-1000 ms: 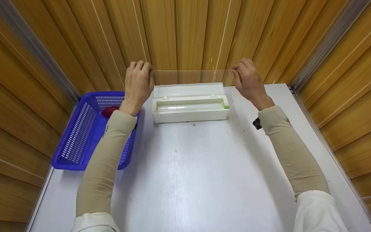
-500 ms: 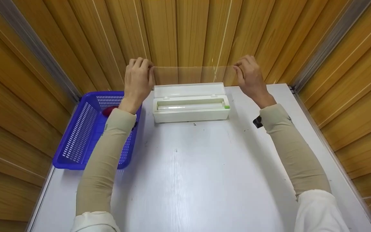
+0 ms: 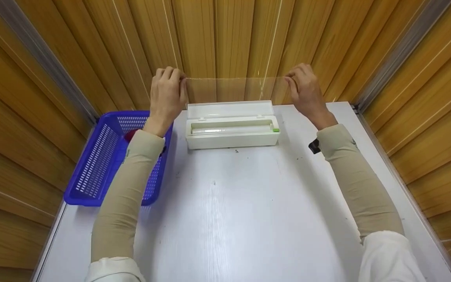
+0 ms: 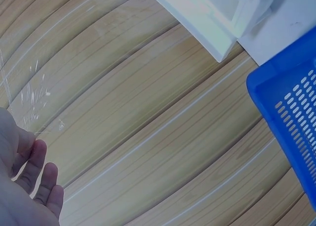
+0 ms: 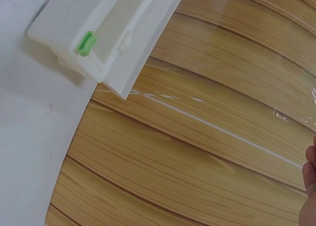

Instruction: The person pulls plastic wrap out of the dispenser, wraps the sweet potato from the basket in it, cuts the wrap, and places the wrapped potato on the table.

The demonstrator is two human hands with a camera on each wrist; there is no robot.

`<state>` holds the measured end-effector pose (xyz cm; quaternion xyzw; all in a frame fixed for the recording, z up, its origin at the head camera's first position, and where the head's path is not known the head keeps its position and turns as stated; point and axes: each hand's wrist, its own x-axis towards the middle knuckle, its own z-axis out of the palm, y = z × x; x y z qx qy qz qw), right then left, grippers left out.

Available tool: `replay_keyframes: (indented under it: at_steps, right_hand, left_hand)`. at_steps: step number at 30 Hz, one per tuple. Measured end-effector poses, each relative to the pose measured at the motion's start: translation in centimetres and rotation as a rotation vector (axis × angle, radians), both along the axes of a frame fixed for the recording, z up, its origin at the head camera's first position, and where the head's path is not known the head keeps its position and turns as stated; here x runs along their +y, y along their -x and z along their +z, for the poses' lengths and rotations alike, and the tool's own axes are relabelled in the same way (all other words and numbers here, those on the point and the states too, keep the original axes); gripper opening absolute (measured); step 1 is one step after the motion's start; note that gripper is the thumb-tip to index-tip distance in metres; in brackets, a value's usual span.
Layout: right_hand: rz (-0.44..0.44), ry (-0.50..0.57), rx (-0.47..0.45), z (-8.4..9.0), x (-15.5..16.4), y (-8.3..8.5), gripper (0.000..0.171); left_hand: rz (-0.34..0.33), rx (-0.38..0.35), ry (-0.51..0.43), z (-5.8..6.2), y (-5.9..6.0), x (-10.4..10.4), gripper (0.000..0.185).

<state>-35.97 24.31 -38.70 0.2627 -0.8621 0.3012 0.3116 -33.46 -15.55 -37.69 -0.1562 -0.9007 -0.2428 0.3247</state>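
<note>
A white cling-film dispenser box (image 3: 231,131) sits open at the back of the white table (image 3: 233,211), its roll showing and a green slider (image 3: 275,130) at its right end. A clear sheet of film (image 3: 233,88) stretches up from the box, held taut above it. My left hand (image 3: 166,96) pinches the sheet's left top corner and my right hand (image 3: 305,92) pinches the right top corner. The left wrist view shows the left hand's fingers (image 4: 37,184) and the crinkled film corner (image 4: 34,100). The right wrist view shows the box (image 5: 106,35) and film edge (image 5: 296,114).
A blue perforated basket (image 3: 104,160) stands at the table's left edge with a red object (image 3: 130,135) inside, partly hidden by my left forearm. Wooden slat walls (image 3: 225,43) close in the table at the back and both sides.
Both hands have risen a little, drawing the film sheet higher out of the box. The box and basket have not moved.
</note>
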Motion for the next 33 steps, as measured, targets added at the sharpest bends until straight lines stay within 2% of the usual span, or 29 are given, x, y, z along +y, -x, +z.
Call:
replay_keyframes:
  at_steps: [12, 22, 27, 33]
  right_hand:
    - [-0.008, -0.014, 0.01, 0.7, 0.0, -0.2, 0.019]
    - [0.001, -0.018, 0.03, 1.3, 0.0, -0.5, 0.031]
    - [0.016, 0.002, 0.059, 1.4, 0.0, -1.0, 0.032]
    - [-0.009, 0.017, 0.055, 1.6, -0.1, -2.2, 0.028]
  left_hand:
    - [-0.001, 0.008, -0.005, 0.4, 0.0, 0.0, 0.023]
    - [0.004, 0.031, -0.012, 0.9, -0.5, -0.1, 0.024]
    - [-0.011, 0.073, -0.025, 1.2, -0.9, 0.0, 0.023]
    - [-0.027, 0.09, -0.027, 1.3, -2.0, -0.1, 0.022]
